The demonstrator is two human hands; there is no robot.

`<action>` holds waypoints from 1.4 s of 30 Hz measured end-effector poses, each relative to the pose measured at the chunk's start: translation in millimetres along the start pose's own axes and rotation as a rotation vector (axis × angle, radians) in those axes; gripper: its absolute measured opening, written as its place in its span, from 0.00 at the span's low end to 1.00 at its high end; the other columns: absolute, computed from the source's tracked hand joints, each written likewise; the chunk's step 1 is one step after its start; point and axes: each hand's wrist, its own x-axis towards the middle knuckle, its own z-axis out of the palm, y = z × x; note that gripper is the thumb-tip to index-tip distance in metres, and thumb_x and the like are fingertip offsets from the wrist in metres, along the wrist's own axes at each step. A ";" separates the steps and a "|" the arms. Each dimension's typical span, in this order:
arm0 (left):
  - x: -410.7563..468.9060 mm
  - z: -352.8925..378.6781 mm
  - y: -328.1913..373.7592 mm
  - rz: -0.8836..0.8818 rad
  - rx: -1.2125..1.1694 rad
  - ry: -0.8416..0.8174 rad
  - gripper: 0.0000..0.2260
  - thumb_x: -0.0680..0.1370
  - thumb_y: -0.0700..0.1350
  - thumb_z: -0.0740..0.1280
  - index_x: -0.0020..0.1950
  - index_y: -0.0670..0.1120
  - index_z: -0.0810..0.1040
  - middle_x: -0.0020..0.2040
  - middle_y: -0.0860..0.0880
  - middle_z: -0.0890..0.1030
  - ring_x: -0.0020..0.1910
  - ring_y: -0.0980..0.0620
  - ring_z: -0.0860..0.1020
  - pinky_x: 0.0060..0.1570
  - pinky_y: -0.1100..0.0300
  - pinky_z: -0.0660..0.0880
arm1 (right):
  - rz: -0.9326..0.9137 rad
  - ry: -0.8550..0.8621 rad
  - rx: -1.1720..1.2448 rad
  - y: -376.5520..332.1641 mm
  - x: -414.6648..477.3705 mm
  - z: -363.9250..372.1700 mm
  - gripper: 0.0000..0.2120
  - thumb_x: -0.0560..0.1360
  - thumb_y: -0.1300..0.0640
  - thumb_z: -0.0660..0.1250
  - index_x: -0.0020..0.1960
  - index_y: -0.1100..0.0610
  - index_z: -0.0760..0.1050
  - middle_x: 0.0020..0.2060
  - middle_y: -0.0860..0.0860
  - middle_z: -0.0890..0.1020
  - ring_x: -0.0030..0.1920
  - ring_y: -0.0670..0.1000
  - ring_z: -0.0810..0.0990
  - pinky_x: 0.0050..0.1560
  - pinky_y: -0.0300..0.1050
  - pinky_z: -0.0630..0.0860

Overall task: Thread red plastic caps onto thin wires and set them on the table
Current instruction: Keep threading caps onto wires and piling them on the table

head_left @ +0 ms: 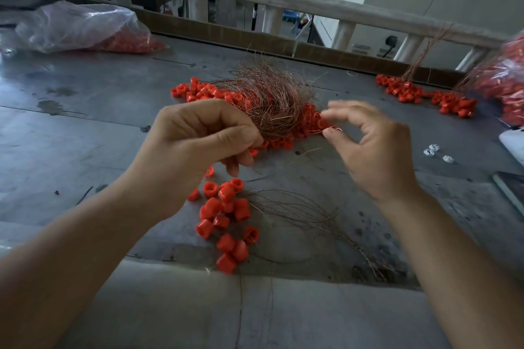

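A wire bundle (272,99) above red caps (226,215) on the table (85,136).
The left hand (198,144) clutched it; the blurred right hand (374,150) curled beside one strand (317,131), hold unclear.

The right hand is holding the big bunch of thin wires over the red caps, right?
Not quite. The head view shows that it is the left hand that holds the big bunch of thin wires over the red caps. The right hand is blurred, just beside the bunch.
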 end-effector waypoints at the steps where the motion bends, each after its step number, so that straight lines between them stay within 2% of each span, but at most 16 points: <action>1: -0.2 0.3 0.2 -0.006 -0.013 -0.005 0.06 0.65 0.45 0.69 0.36 0.43 0.82 0.33 0.48 0.81 0.31 0.54 0.78 0.28 0.64 0.72 | 0.017 0.005 -0.024 -1.3 0.2 -1.2 0.15 0.68 0.69 0.70 0.54 0.59 0.79 0.55 0.53 0.79 0.56 0.50 0.76 0.61 0.38 0.68; 4: -1.3 -0.4 2.3 -0.014 -0.102 -0.054 0.04 0.63 0.45 0.74 0.35 0.46 0.82 0.34 0.47 0.81 0.31 0.54 0.78 0.28 0.64 0.73 | 0.015 0.054 -0.049 -6.9 0.6 -5.5 0.21 0.69 0.72 0.66 0.59 0.58 0.76 0.61 0.52 0.73 0.60 0.56 0.74 0.56 0.44 0.72; 6: -2.3 0.0 3.9 -0.022 -0.158 -0.091 0.04 0.64 0.47 0.71 0.35 0.47 0.82 0.35 0.47 0.81 0.31 0.54 0.78 0.29 0.64 0.73 | 0.054 0.067 -0.045 -10.0 1.2 -8.4 0.24 0.68 0.74 0.63 0.60 0.57 0.76 0.64 0.52 0.71 0.60 0.55 0.73 0.56 0.49 0.73; 8: -2.7 1.0 4.6 -0.037 -0.158 -0.100 0.04 0.65 0.46 0.70 0.35 0.46 0.82 0.34 0.46 0.81 0.31 0.54 0.78 0.28 0.64 0.73 | 0.114 0.095 0.014 -12.3 1.9 -11.9 0.27 0.66 0.75 0.60 0.61 0.54 0.75 0.63 0.49 0.69 0.58 0.50 0.72 0.56 0.44 0.72; 10: -2.6 2.0 4.1 -0.058 -0.107 -0.105 0.05 0.64 0.44 0.70 0.35 0.44 0.82 0.33 0.46 0.81 0.30 0.54 0.78 0.28 0.65 0.73 | 0.111 0.164 0.149 -15.8 3.5 -17.2 0.25 0.67 0.73 0.59 0.58 0.51 0.73 0.59 0.46 0.72 0.57 0.42 0.72 0.60 0.38 0.69; 12: -2.3 3.0 3.9 -0.066 -0.051 -0.128 0.06 0.64 0.42 0.74 0.36 0.41 0.81 0.32 0.48 0.81 0.30 0.55 0.78 0.29 0.66 0.73 | 0.025 0.144 0.339 -21.1 2.5 -21.8 0.17 0.71 0.66 0.61 0.55 0.50 0.73 0.52 0.46 0.77 0.54 0.42 0.76 0.58 0.39 0.71; 14: -2.0 3.4 3.4 -0.081 -0.032 -0.124 0.07 0.64 0.41 0.74 0.37 0.39 0.79 0.31 0.48 0.80 0.29 0.55 0.78 0.28 0.67 0.73 | -0.109 0.006 0.427 -31.8 -2.9 -21.9 0.10 0.74 0.59 0.64 0.54 0.52 0.73 0.47 0.45 0.79 0.49 0.43 0.79 0.52 0.38 0.75; 17: -2.0 3.4 3.9 -0.092 -0.043 -0.114 0.08 0.63 0.42 0.74 0.37 0.40 0.79 0.31 0.48 0.81 0.29 0.56 0.78 0.28 0.67 0.73 | -0.302 -0.148 0.298 -46.0 -11.2 -11.9 0.14 0.70 0.55 0.70 0.55 0.57 0.75 0.44 0.46 0.80 0.45 0.44 0.79 0.49 0.36 0.76; 19: -2.2 3.0 3.5 -0.096 -0.046 -0.108 0.08 0.62 0.41 0.75 0.37 0.41 0.81 0.31 0.49 0.81 0.29 0.56 0.78 0.29 0.67 0.73 | -0.352 -0.158 0.223 -48.5 -14.3 -4.7 0.11 0.69 0.59 0.72 0.50 0.61 0.80 0.42 0.49 0.82 0.43 0.45 0.79 0.46 0.38 0.77; 22: -2.6 5.5 2.9 -0.096 -0.014 -0.091 0.09 0.64 0.45 0.71 0.40 0.41 0.81 0.31 0.49 0.81 0.30 0.57 0.78 0.29 0.68 0.73 | -0.341 -0.113 0.219 -47.9 -15.0 -2.1 0.05 0.70 0.64 0.70 0.46 0.62 0.81 0.39 0.53 0.82 0.41 0.44 0.78 0.43 0.32 0.74; 24: -2.9 7.3 2.5 -0.086 -0.008 -0.063 0.10 0.62 0.42 0.73 0.42 0.43 0.82 0.32 0.51 0.82 0.31 0.59 0.79 0.31 0.70 0.74 | -0.305 -0.067 0.197 -46.6 -13.5 -3.5 0.04 0.70 0.63 0.71 0.45 0.60 0.82 0.37 0.52 0.78 0.38 0.42 0.75 0.40 0.29 0.70; 27: -3.2 7.4 1.4 -0.059 0.072 0.000 0.14 0.61 0.39 0.69 0.46 0.48 0.81 0.35 0.56 0.83 0.34 0.62 0.80 0.35 0.73 0.74 | -0.200 -0.044 0.237 -44.2 -9.8 -7.4 0.07 0.69 0.61 0.71 0.46 0.54 0.80 0.35 0.48 0.75 0.36 0.40 0.72 0.37 0.28 0.68; 32: -1.8 6.6 -1.3 -0.051 0.167 0.054 0.14 0.56 0.44 0.72 0.41 0.51 0.80 0.35 0.55 0.82 0.35 0.62 0.80 0.35 0.71 0.75 | -0.138 -0.068 0.345 -46.5 -9.0 -8.8 0.06 0.66 0.58 0.72 0.40 0.51 0.76 0.34 0.46 0.78 0.35 0.45 0.76 0.35 0.30 0.69; 36: -2.3 5.2 -1.2 -0.057 0.198 0.035 0.13 0.53 0.50 0.73 0.36 0.54 0.82 0.34 0.55 0.82 0.34 0.61 0.79 0.36 0.70 0.76 | -0.156 -0.106 0.303 -47.4 -10.3 -4.9 0.03 0.68 0.60 0.71 0.41 0.55 0.79 0.35 0.48 0.78 0.38 0.44 0.76 0.39 0.32 0.71; 38: -2.1 5.1 -1.1 -0.054 0.212 0.026 0.13 0.53 0.51 0.72 0.37 0.56 0.82 0.34 0.56 0.82 0.34 0.61 0.79 0.37 0.70 0.76 | -0.166 -0.133 0.284 -47.4 -11.1 -4.7 0.03 0.69 0.62 0.69 0.42 0.57 0.79 0.37 0.48 0.77 0.39 0.42 0.75 0.41 0.31 0.71; 42: -2.1 5.0 -0.3 -0.049 0.230 0.019 0.11 0.55 0.48 0.72 0.36 0.52 0.81 0.35 0.56 0.83 0.35 0.60 0.80 0.37 0.70 0.76 | -0.190 -0.153 0.293 -49.5 -11.2 -5.8 0.08 0.70 0.63 0.68 0.43 0.51 0.75 0.37 0.49 0.77 0.38 0.45 0.74 0.37 0.32 0.70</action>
